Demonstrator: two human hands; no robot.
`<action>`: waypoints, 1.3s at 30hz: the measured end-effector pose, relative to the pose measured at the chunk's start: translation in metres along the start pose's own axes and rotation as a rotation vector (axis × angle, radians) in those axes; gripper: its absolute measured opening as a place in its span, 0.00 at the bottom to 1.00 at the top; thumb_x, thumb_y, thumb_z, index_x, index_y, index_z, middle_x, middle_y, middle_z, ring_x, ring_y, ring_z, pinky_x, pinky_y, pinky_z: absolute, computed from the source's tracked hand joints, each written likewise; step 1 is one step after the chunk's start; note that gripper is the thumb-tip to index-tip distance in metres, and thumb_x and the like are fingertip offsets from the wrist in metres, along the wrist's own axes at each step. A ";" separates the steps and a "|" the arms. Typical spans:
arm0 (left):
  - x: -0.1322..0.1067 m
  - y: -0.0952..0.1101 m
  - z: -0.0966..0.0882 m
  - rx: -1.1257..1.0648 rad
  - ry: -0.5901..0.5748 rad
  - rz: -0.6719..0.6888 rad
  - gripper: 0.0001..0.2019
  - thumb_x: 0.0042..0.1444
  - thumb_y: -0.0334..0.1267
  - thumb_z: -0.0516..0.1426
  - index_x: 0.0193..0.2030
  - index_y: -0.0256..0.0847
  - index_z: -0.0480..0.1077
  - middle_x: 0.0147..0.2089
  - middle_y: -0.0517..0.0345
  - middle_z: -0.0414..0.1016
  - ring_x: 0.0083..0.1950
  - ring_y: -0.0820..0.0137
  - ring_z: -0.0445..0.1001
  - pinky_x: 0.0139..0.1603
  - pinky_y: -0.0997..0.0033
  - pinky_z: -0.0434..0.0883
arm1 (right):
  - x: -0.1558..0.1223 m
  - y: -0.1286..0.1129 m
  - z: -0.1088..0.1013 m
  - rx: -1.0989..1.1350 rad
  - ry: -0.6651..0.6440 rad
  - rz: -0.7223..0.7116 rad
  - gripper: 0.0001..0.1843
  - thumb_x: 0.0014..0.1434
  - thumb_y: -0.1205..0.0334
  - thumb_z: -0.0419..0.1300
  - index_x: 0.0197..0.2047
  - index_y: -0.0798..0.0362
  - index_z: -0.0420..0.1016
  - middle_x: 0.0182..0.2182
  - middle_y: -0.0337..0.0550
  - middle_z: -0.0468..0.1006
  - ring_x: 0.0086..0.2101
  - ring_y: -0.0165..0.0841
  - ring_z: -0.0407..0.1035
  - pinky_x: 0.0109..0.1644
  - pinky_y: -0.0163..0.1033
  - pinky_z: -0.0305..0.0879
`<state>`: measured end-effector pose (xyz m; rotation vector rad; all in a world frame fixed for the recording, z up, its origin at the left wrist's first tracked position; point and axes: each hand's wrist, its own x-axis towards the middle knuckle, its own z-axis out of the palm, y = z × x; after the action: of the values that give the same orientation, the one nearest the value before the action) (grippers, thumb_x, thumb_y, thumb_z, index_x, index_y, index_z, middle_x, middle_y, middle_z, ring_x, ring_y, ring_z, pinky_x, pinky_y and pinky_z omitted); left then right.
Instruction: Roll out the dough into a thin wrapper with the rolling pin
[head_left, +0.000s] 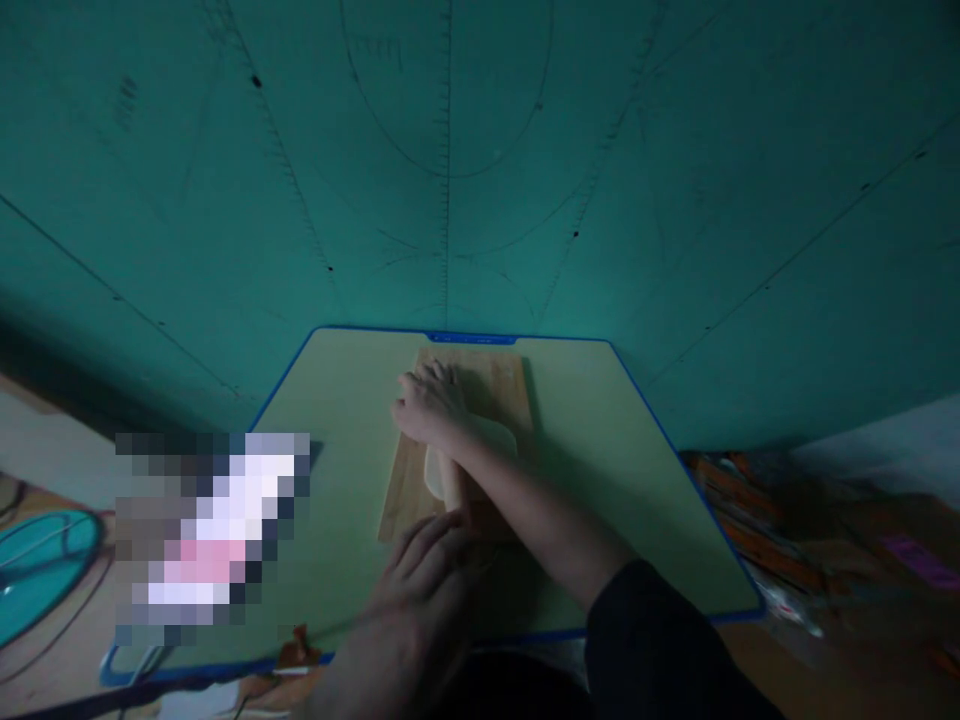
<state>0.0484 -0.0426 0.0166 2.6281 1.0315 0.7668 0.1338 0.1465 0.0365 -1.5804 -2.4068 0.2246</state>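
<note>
A pale, flattened sheet of dough (493, 434) lies on a wooden board (506, 375). Across it, pointing away from me, rests a wooden rolling pin (451, 482). My right hand (430, 400) reaches over to the far end of the pin, its fingers curled there. At the near end, by the board's front edge, my left hand (424, 585) is closed on the pin, somewhat smeared by motion. Both pin ends are hidden under the hands, and my right forearm covers part of the dough.
The board stands on a pale green table (600, 430) with a blue rim. A pixelated bright panel (225, 530) is at the table's left side. Behind rises a green wall (480, 220) with drawn lines. Cluttered items (832, 540) lie right of the table, and a teal round object (45, 565) at far left.
</note>
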 end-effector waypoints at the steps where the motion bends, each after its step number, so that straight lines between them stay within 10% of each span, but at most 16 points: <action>1: 0.004 0.001 0.001 -0.010 0.019 -0.009 0.19 0.60 0.27 0.52 0.57 0.41 0.70 0.58 0.48 0.73 0.66 0.58 0.65 0.66 0.48 0.69 | 0.000 0.002 0.000 -0.005 -0.005 0.004 0.18 0.65 0.60 0.51 0.53 0.55 0.77 0.57 0.56 0.75 0.64 0.49 0.59 0.69 0.59 0.51; 11: 0.069 -0.004 0.067 0.042 0.033 0.118 0.10 0.68 0.36 0.54 0.52 0.42 0.74 0.56 0.56 0.78 0.69 0.62 0.65 0.75 0.50 0.56 | -0.025 0.081 -0.020 -0.040 -0.154 0.277 0.33 0.72 0.56 0.39 0.76 0.54 0.47 0.73 0.55 0.52 0.72 0.48 0.44 0.73 0.63 0.36; 19: 0.026 -0.025 0.048 0.002 0.088 -0.009 0.14 0.67 0.29 0.51 0.52 0.43 0.74 0.66 0.50 0.70 0.78 0.58 0.49 0.72 0.42 0.61 | -0.014 0.042 -0.014 -0.035 -0.052 0.154 0.31 0.69 0.58 0.46 0.72 0.56 0.58 0.73 0.58 0.53 0.71 0.49 0.48 0.73 0.58 0.41; 26: -0.003 -0.025 -0.004 0.120 0.136 -0.063 0.16 0.66 0.28 0.50 0.58 0.37 0.68 0.63 0.41 0.70 0.70 0.57 0.63 0.63 0.52 0.73 | 0.004 -0.012 0.002 -0.025 0.021 -0.020 0.22 0.68 0.58 0.49 0.57 0.57 0.74 0.64 0.60 0.69 0.68 0.49 0.55 0.72 0.61 0.45; 33: 0.024 -0.025 0.041 0.126 0.118 -0.035 0.21 0.65 0.33 0.54 0.64 0.43 0.66 0.74 0.43 0.54 0.78 0.48 0.44 0.70 0.37 0.61 | -0.002 0.014 0.000 -0.054 -0.035 -0.053 0.27 0.67 0.58 0.49 0.65 0.61 0.68 0.71 0.59 0.58 0.71 0.51 0.46 0.74 0.61 0.36; 39: 0.062 -0.012 0.055 0.067 0.032 0.099 0.13 0.68 0.37 0.54 0.56 0.45 0.74 0.61 0.53 0.75 0.73 0.58 0.59 0.73 0.42 0.55 | -0.018 0.060 -0.012 -0.020 -0.149 0.031 0.30 0.70 0.59 0.44 0.72 0.58 0.58 0.75 0.52 0.47 0.72 0.49 0.45 0.73 0.58 0.41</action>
<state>0.1099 0.0078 -0.0097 2.7502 0.9578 0.8118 0.1964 0.1538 0.0302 -1.6650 -2.5038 0.3370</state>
